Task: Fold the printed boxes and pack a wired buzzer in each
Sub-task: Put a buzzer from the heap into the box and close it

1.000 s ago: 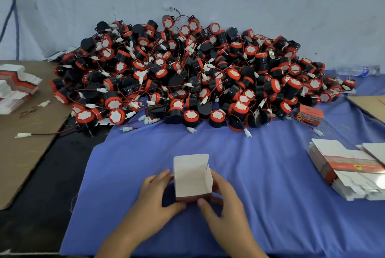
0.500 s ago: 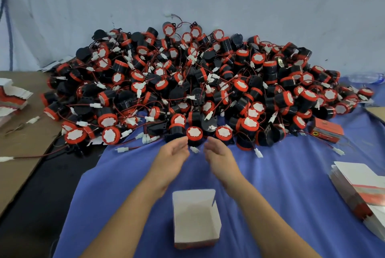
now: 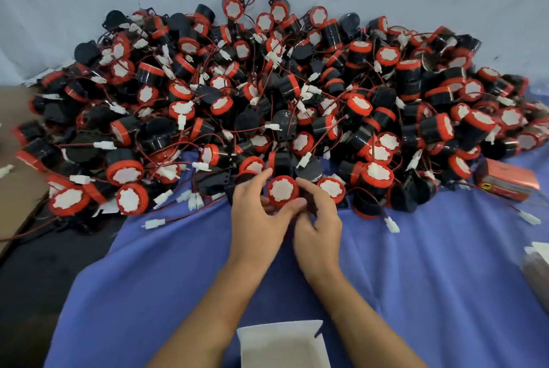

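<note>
At the near edge of the buzzer pile, both hands close on one red-capped buzzer. The left hand curls round it, thumb under, forefinger over the top. The right hand pinches its other side with bent fingers. The open white box sits on the blue cloth between the forearms, well apart from the buzzer.

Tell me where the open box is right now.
In the head view, the open box sits bottom centre on the blue cloth, nearer the person than the buzzer pile.
</note>
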The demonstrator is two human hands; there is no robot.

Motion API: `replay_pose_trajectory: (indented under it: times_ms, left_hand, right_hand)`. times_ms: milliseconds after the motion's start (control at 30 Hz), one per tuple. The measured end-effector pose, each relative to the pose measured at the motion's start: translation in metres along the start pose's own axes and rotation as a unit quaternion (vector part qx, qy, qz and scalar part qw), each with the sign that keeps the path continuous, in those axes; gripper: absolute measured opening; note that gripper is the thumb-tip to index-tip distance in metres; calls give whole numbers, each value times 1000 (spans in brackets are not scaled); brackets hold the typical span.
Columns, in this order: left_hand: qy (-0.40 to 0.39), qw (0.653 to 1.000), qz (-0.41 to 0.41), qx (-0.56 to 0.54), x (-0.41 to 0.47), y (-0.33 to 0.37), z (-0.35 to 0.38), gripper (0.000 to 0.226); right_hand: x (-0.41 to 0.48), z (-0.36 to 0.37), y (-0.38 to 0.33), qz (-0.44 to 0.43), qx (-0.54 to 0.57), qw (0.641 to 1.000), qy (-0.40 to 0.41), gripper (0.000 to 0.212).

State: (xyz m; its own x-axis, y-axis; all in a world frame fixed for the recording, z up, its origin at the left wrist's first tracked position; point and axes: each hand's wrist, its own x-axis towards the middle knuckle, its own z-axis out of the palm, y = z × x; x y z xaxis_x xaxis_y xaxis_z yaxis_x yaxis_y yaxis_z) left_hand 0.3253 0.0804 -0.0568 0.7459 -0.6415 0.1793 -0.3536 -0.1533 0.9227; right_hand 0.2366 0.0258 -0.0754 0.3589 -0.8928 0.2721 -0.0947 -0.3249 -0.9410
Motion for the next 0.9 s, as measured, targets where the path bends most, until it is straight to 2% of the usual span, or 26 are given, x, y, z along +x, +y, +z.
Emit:
replay_pose_trajectory:
  times_ms: [133, 233, 300, 367, 433, 533, 600, 767, 833, 900]
  left_hand:
    - [-13, 999, 9, -42, -5, 29, -19, 55]
    - [-16, 996, 49, -68, -9, 59, -44, 38]
    - [-21, 993, 88, -76, -15, 78, -63, 35]
    - [-36, 988, 128, -84, -23, 96, -80, 36]
    - [-66, 983, 157, -75, -34, 110, -92, 41]
    - [-124, 975, 178, -41, -51, 120, -103, 50]
    - [-131, 970, 199, -38, -63, 123, -107, 48]
    - [-75, 969, 237, 6, -88, 126, -114, 40]
    - [-89, 970, 226, 14, -97, 124, -119, 49]
    - [-110, 976, 189, 21, -107, 122, -125, 56]
  right_hand:
    - [-8, -16, -26, -47, 60, 997, -2, 56]
    - [-12, -29, -59, -73, 111, 991, -19, 55]
    - [-15, -38, -81, -77, 169, 982, -27, 47]
    - [-18, -48, -102, -12, 264, 964, -22, 34]
    - [-20, -58, -122, 82, 310, 945, -65, 18]
    - [-27, -72, -142, 125, 308, 929, -160, 25]
    - [-37, -77, -150, 108, 306, 933, -155, 25]
    - [-61, -88, -158, 115, 262, 943, -169, 26]
    - [-64, -96, -162, 113, 238, 949, -176, 19]
    - [-66, -104, -162, 103, 211, 961, -146, 13]
